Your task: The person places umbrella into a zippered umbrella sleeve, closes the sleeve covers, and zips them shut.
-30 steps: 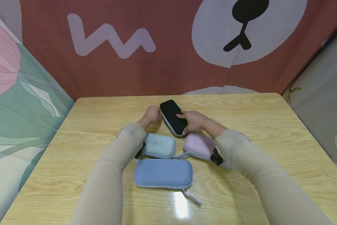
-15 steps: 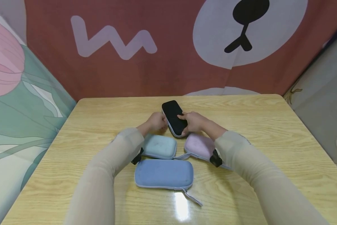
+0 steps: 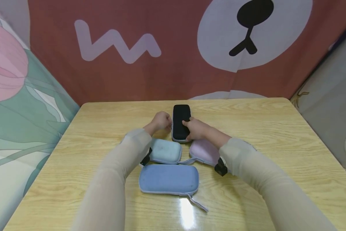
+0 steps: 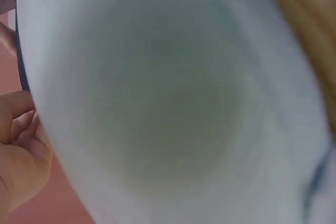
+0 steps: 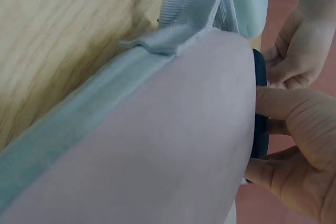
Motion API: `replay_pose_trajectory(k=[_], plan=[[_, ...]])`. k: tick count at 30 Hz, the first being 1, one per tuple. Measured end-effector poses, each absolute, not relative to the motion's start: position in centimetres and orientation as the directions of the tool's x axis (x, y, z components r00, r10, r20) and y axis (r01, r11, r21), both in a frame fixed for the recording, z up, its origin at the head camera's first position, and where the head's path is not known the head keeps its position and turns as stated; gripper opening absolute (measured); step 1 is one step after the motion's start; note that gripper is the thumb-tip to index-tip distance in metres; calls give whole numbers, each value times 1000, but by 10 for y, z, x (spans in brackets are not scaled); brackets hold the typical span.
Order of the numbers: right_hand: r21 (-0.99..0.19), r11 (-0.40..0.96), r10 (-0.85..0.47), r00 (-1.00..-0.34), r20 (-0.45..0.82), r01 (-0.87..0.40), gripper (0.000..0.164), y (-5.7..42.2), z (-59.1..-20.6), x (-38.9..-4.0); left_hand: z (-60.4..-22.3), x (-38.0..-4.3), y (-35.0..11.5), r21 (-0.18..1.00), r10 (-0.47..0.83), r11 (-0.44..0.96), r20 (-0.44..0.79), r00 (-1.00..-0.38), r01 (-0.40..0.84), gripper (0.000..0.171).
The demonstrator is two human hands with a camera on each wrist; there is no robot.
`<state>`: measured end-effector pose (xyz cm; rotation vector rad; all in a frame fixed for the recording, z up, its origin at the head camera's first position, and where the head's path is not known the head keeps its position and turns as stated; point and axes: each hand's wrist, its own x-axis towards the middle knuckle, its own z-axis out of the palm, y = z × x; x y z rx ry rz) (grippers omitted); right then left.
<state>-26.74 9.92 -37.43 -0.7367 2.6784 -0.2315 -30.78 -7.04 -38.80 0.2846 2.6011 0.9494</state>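
Note:
A black zip case (image 3: 180, 117) with a grey-blue edge lies at the back of the table, its long side running away from me. My right hand (image 3: 198, 129) grips its near right part, thumb on the top. At the left edge my left hand (image 3: 162, 121) has its fingers curled and pinched together, at what looks like the zipper pull; the fingers mostly hide it. In the right wrist view the left hand (image 5: 299, 51) and right hand (image 5: 304, 145) face each other across the black case (image 5: 260, 140).
In front of the black case lie a light teal case (image 3: 165, 150) at left and a lilac case (image 3: 204, 151) under the right forearm. Nearer me is a blue case (image 3: 168, 179) with a strap (image 3: 196, 202). A printed cloth (image 3: 126, 80) hangs behind the table (image 3: 262, 122).
The black case has turned from a slant to nearly straight, its far end swinging right. The left hand came nearer me along the left edge, then went back a little; the right hand keeps its grip.

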Motion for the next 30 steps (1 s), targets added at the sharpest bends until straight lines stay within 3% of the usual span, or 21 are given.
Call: replay_pose_trajectory(k=[6,8,14,22,26,30], plan=[[-246,807,-589,-765,-260,-538,67,99,-378,-271,-461,-371,-83,615,370,759,-137,-919,214,24],[-204,809,-588,-766,-260,-552,66,99,-379,-273,-483,-393,-84,616,352,767,-164,-922,183,21],[-71,811,-576,-772,-268,-581,70,100,-379,-277,-478,-402,-83,649,367,745,-206,-907,154,18],[-55,748,-652,-716,-251,-662,79,103,-381,-284,-507,-423,-79,605,342,779,-191,-920,164,19],[-76,718,-685,-682,-257,-692,77,103,-383,-288,-485,-403,-80,624,347,767,-205,-915,151,18],[-88,729,-673,-687,-274,-679,77,100,-381,-290,-423,-356,-76,584,322,804,-265,-909,114,18]])
